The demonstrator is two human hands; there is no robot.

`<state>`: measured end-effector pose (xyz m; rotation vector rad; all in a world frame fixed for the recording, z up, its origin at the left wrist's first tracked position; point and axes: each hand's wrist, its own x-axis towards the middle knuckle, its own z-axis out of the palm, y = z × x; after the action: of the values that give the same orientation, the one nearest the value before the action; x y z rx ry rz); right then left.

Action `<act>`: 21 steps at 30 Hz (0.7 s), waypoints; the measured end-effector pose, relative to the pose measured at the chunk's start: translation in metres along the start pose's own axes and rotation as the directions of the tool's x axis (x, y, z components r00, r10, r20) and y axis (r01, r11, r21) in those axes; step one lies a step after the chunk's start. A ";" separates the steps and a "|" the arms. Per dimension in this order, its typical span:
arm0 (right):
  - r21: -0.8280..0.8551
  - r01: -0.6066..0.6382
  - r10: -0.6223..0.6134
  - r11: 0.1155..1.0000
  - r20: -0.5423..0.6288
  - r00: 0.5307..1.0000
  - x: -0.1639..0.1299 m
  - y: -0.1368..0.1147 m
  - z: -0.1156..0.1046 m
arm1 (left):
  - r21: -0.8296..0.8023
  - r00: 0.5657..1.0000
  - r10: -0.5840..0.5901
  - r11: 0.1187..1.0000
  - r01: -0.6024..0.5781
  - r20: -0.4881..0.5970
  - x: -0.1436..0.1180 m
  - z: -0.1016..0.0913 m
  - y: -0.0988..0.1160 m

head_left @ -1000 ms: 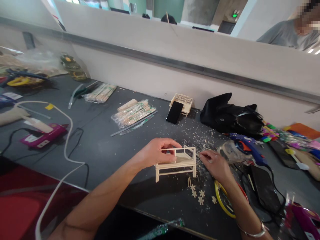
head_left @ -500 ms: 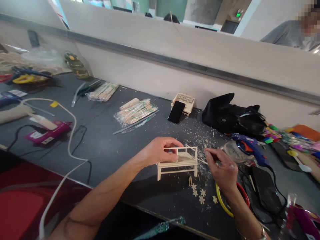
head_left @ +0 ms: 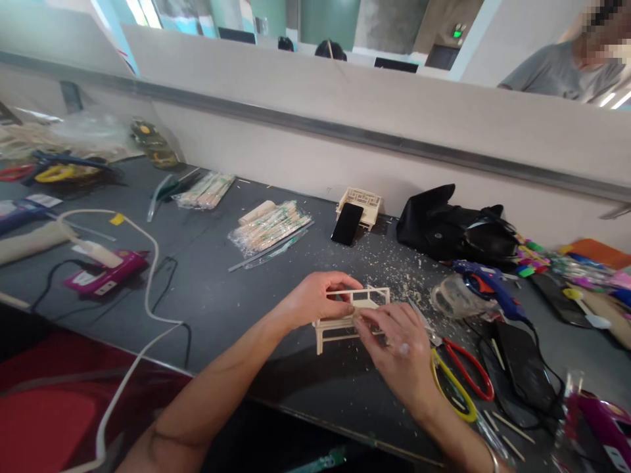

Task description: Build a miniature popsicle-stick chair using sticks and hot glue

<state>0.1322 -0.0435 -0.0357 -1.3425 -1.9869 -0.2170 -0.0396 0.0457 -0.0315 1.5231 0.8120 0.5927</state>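
My left hand (head_left: 315, 301) pinches the top rail of the small wooden bench model (head_left: 351, 316); my right hand (head_left: 394, 348) closes its fingertips on the front of the seat. The model's long axis runs along the bench's (head_left: 221, 295) near edge. Pale square sticks, shavings (head_left: 394, 269) behind.

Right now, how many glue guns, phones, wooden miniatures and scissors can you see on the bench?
Glue guns: 2, pink and blue
Phones: 2, leaning and flat
Wooden miniatures: 2, held and rear
Scissors: 1
Total: 7
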 end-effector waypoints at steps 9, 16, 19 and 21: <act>0.004 -0.090 0.090 0.996 0.028 0.996 0.002 -0.003 0.010 | -0.001 1.000 -0.004 1.000 0.004 -0.014 0.001 0.000 0.001; 0.057 -0.147 0.144 0.987 0.054 0.988 0.004 -0.005 0.011 | -0.055 1.000 -0.010 0.998 0.011 0.004 -0.001 -0.001 0.006; 0.068 -0.160 0.156 0.985 0.055 0.986 0.005 -0.005 0.011 | -0.059 1.000 -0.011 0.998 0.011 -0.001 -0.002 -0.002 0.006; 0.073 -0.162 0.159 0.984 0.048 0.986 0.006 -0.006 0.012 | -0.062 1.000 -0.006 0.998 0.006 0.004 -0.002 -0.003 0.007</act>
<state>0.1208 -0.0358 -0.0390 -1.4597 -1.8899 -0.0367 -0.0420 0.0460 -0.0240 1.4639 0.7885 0.6053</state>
